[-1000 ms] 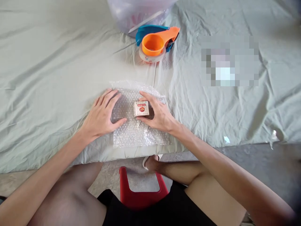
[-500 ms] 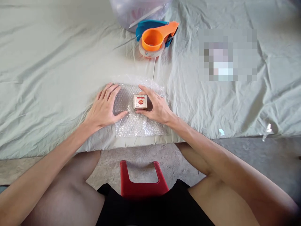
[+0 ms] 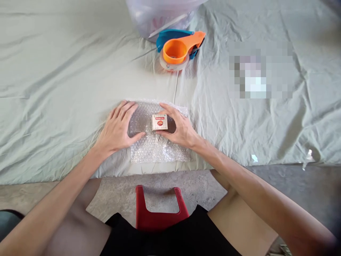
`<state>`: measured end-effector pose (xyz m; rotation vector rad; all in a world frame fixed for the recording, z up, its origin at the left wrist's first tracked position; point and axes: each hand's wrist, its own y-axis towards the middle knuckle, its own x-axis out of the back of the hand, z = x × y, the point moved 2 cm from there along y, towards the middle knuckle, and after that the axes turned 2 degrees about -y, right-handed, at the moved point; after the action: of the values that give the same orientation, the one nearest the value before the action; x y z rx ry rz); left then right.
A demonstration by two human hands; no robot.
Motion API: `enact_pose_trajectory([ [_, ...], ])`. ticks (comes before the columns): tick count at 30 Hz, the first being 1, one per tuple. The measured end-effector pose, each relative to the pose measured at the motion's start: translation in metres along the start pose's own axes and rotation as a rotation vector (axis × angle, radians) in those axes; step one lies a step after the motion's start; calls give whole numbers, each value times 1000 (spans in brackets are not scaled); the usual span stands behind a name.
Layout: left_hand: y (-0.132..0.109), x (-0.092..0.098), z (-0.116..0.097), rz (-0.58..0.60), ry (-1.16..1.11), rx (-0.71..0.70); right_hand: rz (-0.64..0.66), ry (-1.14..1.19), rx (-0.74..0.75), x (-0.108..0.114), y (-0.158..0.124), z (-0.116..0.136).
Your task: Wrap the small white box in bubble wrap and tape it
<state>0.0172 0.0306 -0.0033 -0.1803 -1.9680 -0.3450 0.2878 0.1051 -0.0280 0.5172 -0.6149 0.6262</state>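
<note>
At centre left of the frame the left hand (image 3: 117,128) lies flat with fingers spread on the left edge of the bubble wrap sheet (image 3: 157,147), apparently pinning it to the pale green cloth (image 3: 53,81) so it does not slide. Just right of it, at frame centre, the small box (image 3: 159,122) rests on the sheet, gripped between thumb and fingers of the right hand (image 3: 179,128), seemingly to square it on the wrap. In the upper middle sits an orange and blue tape dispenser (image 3: 178,49), well apart from the hands, before a clear plastic bag (image 3: 157,14). A red stool (image 3: 158,211) shows at the bottom. Compared with half a second ago, hands and box keep the same arrangement; only the view has shifted slightly.
</note>
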Motion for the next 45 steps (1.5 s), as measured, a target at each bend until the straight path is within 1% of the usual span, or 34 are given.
enact_pose_trajectory([
  [3, -1, 1, -1, -15, -13, 1, 15, -3, -27, 1, 0, 2],
  [6, -3, 1, 1, -4, -10, -14, 17, -29, -40, 2, -1, 5],
  [9, -3, 2, 2, -22, 26, -28, 37, -53, -18, 6, 0, 9],
  [11, -4, 4, -2, -27, 71, -35, 53, -71, 17, 11, 0, 12],
  [13, -6, 6, -10, -7, 130, -38, 59, -94, 38, 16, 0, 14],
  [15, -9, 7, -23, 12, 187, 9, 69, -107, 40, 20, -1, 15],
  [17, -12, 9, -36, 8, 208, 133, 84, -104, 30, 22, -2, 16],
  [20, -14, 10, -52, -3, 161, 285, 87, -85, 1, 21, -6, 15],
  [22, -13, 10, -56, -28, 102, 364, 76, -90, 0, 19, -9, 15],
  [26, -12, 7, -55, -78, -40, 502, 38, -166, 15, 16, -18, 17],
  [30, -12, 0, -53, -161, -205, 568, -55, -267, -85, 17, -29, 17],
  [34, -7, -2, -49, -229, -344, 657, -184, -406, -191, 24, -42, 13],
  [36, -3, 0, -48, -233, -417, 689, -213, -459, -242, 28, -49, 11],
  [39, 2, 4, -50, -217, -468, 679, -213, -477, -298, 31, -54, 11],
  [41, 5, 6, -55, -219, -465, 670, -221, -467, -281, 31, -53, 14],
  [43, 8, 6, -60, -213, -451, 668, -185, -429, -184, 28, -47, 20],
  [45, 10, 6, -64, -187, -432, 672, -105, -358, -68, 23, -39, 26],
])
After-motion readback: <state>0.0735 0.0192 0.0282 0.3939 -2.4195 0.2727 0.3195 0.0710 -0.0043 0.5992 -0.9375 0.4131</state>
